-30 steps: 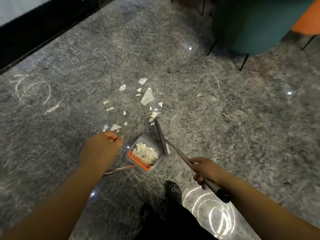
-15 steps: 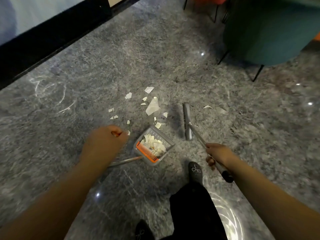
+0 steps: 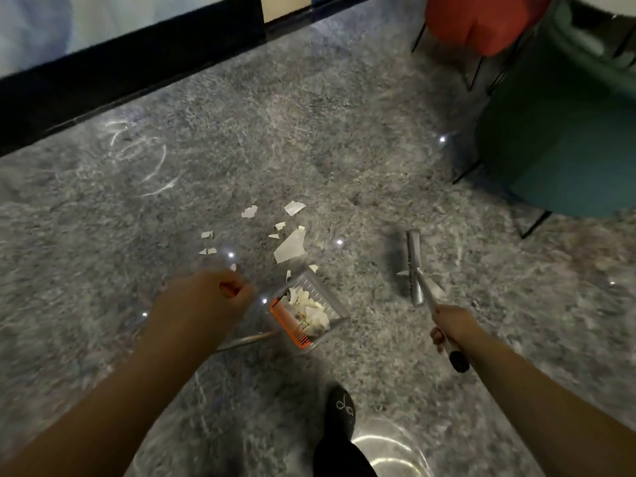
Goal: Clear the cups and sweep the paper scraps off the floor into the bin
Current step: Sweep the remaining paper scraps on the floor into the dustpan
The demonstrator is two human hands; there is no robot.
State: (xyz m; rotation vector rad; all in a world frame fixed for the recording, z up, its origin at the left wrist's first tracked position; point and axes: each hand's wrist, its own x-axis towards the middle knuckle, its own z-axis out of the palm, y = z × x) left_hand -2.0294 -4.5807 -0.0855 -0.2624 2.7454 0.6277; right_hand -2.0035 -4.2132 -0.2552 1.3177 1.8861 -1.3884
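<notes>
A grey dustpan (image 3: 306, 313), already holding swept paper, is kept mouth-first toward the paper scraps (image 3: 290, 248) by the left hand (image 3: 203, 304), fingers curled round its orange-tipped handle. The broom (image 3: 414, 266), gripped by the right hand (image 3: 452, 327), is held off to their right, apparently for another stroke.

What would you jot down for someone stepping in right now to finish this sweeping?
Left hand: grips the orange handle of the dustpan, which sits on the floor.
Right hand: grips the broom handle; the broom head is out to the right of the dustpan, apart from it.
Done: a pile of paper scraps already lies in the dustpan.
Left: loose paper scraps on the floor just beyond the dustpan, plus one by the broom head. Sweep them in, then empty the dustpan into the bin. No cups or bin are in view.
</notes>
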